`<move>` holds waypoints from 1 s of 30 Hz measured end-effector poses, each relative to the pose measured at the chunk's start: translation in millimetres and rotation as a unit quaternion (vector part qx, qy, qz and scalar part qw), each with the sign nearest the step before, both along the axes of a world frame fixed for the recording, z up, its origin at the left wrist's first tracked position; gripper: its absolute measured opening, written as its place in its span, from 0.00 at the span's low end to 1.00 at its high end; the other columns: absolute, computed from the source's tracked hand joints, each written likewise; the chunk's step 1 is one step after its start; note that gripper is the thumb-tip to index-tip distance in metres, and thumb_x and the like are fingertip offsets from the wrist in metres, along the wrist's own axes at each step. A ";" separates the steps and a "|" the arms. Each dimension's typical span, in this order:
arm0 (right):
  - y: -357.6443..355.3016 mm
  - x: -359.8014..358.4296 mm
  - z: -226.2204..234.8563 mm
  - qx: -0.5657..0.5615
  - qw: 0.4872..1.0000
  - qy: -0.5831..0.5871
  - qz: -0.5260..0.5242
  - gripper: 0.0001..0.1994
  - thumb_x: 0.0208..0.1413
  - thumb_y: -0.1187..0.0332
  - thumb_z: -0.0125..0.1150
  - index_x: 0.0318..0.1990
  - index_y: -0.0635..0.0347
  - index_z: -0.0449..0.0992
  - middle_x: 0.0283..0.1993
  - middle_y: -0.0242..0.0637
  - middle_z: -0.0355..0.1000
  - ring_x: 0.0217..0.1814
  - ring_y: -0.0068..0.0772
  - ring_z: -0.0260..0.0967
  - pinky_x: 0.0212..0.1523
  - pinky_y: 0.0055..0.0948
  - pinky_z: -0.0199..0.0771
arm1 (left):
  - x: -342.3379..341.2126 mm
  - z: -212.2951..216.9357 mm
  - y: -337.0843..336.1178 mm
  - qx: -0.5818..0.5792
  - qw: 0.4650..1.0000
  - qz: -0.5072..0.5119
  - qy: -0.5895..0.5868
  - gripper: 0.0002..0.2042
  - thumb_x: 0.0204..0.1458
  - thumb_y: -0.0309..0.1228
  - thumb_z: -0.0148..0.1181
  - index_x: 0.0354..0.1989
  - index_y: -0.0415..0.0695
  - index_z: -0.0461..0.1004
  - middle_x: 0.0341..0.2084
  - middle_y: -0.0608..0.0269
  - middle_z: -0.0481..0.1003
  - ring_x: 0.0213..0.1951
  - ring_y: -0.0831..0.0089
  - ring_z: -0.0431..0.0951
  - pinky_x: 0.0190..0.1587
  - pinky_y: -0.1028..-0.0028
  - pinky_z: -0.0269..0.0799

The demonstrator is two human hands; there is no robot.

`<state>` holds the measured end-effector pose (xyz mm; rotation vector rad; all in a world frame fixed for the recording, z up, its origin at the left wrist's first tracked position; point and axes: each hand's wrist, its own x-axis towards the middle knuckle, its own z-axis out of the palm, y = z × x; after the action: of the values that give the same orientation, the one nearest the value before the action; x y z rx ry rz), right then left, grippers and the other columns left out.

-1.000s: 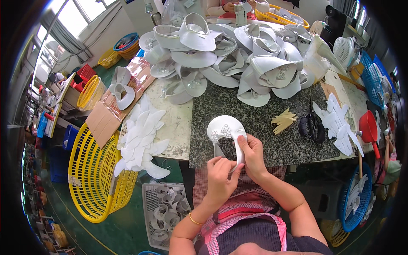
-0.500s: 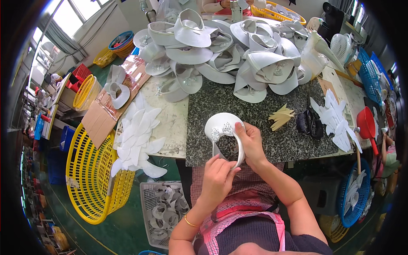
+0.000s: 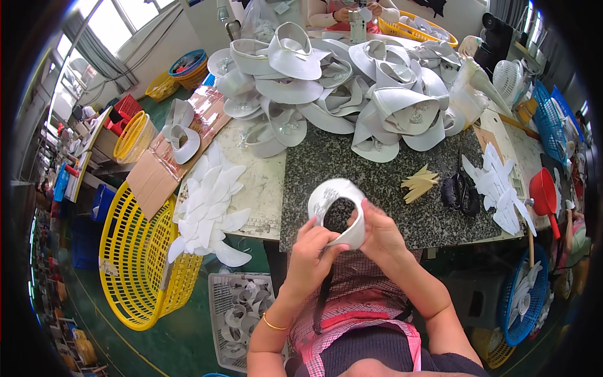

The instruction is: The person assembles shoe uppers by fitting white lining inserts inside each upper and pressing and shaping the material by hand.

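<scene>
Between my two hands is a white sun visor [image 3: 327,193], a ring-shaped band with a brim and some sparkly beading, held over the near edge of the dark speckled stone slab [image 3: 314,157]. My left hand [image 3: 310,249] pinches the band on its lower left side. Around its right side my right hand [image 3: 384,235] is closed, fingers partly behind the band. A big heap of similar white visors [image 3: 292,91] covers the far part of the table. Right of the held visor lie tan pointed strips [image 3: 419,183] and a dark pair of scissors [image 3: 461,192].
White leaf-shaped pieces [image 3: 212,204] pile up at the left, with more white pieces [image 3: 499,188] at the right. A yellow basket [image 3: 135,276] and a grey crate of white rings [image 3: 218,308] stand below the table. A red scoop [image 3: 544,193] sits far right. Another person's hand [image 3: 342,15] is beyond the heap.
The visor has been turned and tilted, so its opening faces up more. My left hand has shifted up its left side, and my right hand has slid lower. The view has shifted slightly.
</scene>
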<state>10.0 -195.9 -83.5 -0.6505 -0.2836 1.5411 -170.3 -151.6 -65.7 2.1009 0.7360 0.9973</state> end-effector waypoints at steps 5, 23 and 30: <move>1.6 -4.1 5.7 -0.038 0.997 0.073 0.013 0.13 0.71 0.55 0.54 0.49 0.53 0.75 0.40 0.26 0.76 0.43 0.22 0.75 0.46 0.31 0.75 | 3.4 0.3 5.7 -0.020 1.000 -0.010 -0.020 0.10 0.53 0.34 0.72 0.31 0.41 0.81 0.22 0.64 0.79 0.26 0.66 0.77 0.62 0.60 0.65; 5.9 -8.9 -15.8 0.102 0.938 0.319 0.089 0.18 0.76 0.55 0.40 0.43 0.58 0.71 0.23 0.24 0.64 0.25 0.18 0.60 0.28 0.24 0.64 | 8.5 -23.3 -32.1 -0.425 0.806 -0.067 -0.406 0.12 0.61 0.24 0.64 0.52 0.33 0.75 0.46 0.55 0.81 0.49 0.69 0.80 0.57 0.71 0.74; -0.9 -4.5 8.7 0.171 0.787 -0.574 -0.146 0.22 0.72 0.50 0.46 0.54 0.63 0.71 0.49 0.44 0.71 0.53 0.41 0.70 0.57 0.38 0.68 | 0.2 -14.7 -28.4 -0.361 0.861 0.034 -0.356 0.13 0.63 0.26 0.63 0.53 0.33 0.75 0.46 0.58 0.80 0.50 0.73 0.78 0.56 0.71 0.73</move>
<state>5.4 -196.7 -74.8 -1.2136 -1.2826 0.5882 -170.1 -180.0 -80.5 0.9579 0.6479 1.1861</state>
